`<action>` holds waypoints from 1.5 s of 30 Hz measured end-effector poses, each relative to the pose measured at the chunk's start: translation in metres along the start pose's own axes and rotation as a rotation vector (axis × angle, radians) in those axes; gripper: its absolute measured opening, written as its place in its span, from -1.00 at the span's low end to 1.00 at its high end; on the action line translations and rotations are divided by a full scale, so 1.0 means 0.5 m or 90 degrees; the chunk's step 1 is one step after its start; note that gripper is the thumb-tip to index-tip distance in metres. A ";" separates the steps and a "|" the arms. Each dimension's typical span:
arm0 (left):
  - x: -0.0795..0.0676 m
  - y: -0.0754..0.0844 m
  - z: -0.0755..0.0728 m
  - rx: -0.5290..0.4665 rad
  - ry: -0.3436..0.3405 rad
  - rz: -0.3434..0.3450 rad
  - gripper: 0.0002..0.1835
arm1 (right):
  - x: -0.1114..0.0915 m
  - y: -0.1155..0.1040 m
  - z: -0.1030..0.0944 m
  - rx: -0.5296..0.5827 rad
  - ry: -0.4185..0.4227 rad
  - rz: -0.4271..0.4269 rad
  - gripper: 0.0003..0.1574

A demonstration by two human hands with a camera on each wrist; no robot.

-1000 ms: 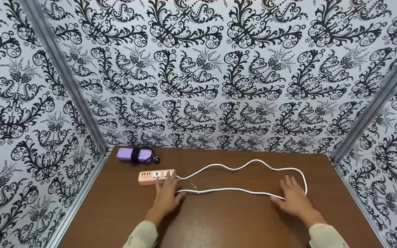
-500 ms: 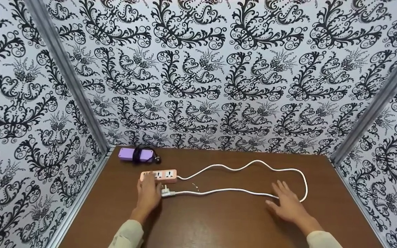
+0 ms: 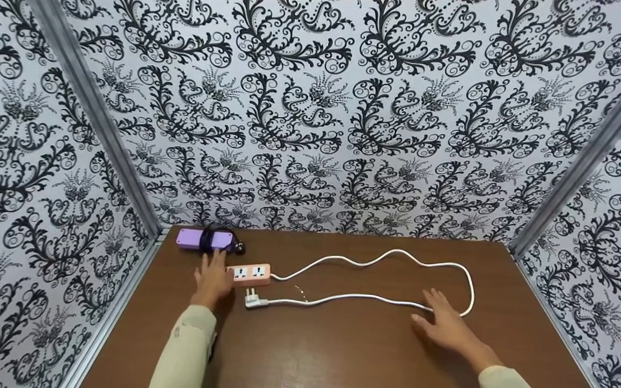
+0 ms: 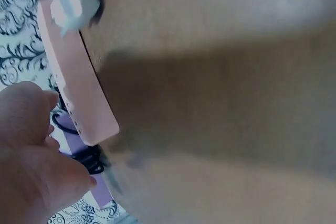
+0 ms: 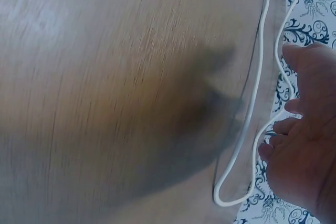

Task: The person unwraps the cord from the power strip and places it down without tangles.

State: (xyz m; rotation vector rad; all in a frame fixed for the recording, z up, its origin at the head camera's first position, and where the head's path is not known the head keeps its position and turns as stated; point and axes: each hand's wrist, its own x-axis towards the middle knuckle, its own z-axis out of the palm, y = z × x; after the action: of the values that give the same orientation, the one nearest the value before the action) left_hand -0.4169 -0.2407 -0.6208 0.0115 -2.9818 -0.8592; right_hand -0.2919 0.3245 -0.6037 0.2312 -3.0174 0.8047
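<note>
Nearest are two pale sleeves [image 3: 184, 345], reaching in over the brown, wood-look worktop [image 3: 343, 350]. The right hand [image 3: 447, 323] is spread wide, its fingers straight and holding nothing, over the near run of a white cord [image 3: 353, 295]; whether it touches the cord is unclear. The white plug [image 3: 255, 302] at the cord's end lies just in front of a peach power strip [image 3: 252, 281], its prongs pointing toward the strip. The left hand [image 3: 213, 281] also has its fingers apart, around nothing, at the strip's left end; contact there cannot be told.

The strip lies flat on the left half of the worktop: a slim bar with rounded corners, a smooth plain side and two white socket panels with dark holes. Its left end is hidden by the hand. The cord leaves the right end, waves across and bends back in one long loop. Behind sits a purple power strip [image 3: 189, 238] wrapped in black cord [image 3: 207, 240], before a black-and-white scroll-patterned wall [image 3: 316, 134].
</note>
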 end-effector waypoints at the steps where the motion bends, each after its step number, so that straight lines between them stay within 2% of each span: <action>1: 0.009 -0.003 -0.003 0.003 -0.008 0.002 -0.30 | 0.002 -0.004 0.003 0.008 -0.006 0.002 -0.01; 6: 0.049 -0.007 -0.013 0.052 -0.052 0.022 -0.27 | 0.013 -0.016 0.016 0.022 -0.030 -0.011 0.01; 10: 0.069 0.007 -0.010 0.067 -0.078 0.027 -0.29 | 0.014 -0.009 0.015 0.012 -0.036 -0.026 0.03; 13: 0.077 0.018 -0.001 0.079 -0.079 0.037 -0.34 | 0.012 -0.001 0.012 -0.002 -0.031 -0.032 0.03; 15: 0.079 0.023 0.008 0.099 -0.059 0.054 -0.40 | 0.011 0.003 0.011 -0.003 -0.029 -0.028 0.04; 19: 0.070 0.025 0.014 0.135 0.015 0.092 -0.55 | 0.009 -0.001 0.007 0.003 -0.025 -0.013 0.03; 22: 0.060 0.024 0.012 0.151 0.042 0.101 -0.64 | 0.009 -0.003 0.007 0.008 -0.023 -0.002 0.01; 33: 0.009 0.013 -0.024 0.197 0.004 0.095 -0.65 | 0.001 -0.002 0.003 0.009 -0.013 0.002 0.04; 38: -0.022 -0.022 -0.038 0.220 0.018 0.119 -0.65 | -0.003 0.003 0.004 0.010 -0.006 -0.005 0.05; 45: -0.086 -0.096 -0.059 0.176 0.106 0.168 -0.69 | -0.016 0.012 0.003 0.025 -0.018 0.002 0.08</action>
State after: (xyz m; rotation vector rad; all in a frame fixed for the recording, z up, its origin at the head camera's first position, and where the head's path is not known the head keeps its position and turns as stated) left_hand -0.3727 -0.2962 -0.6228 -0.2812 -2.8311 -0.3941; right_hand -0.2850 0.3302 -0.6085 0.2398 -3.0314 0.8700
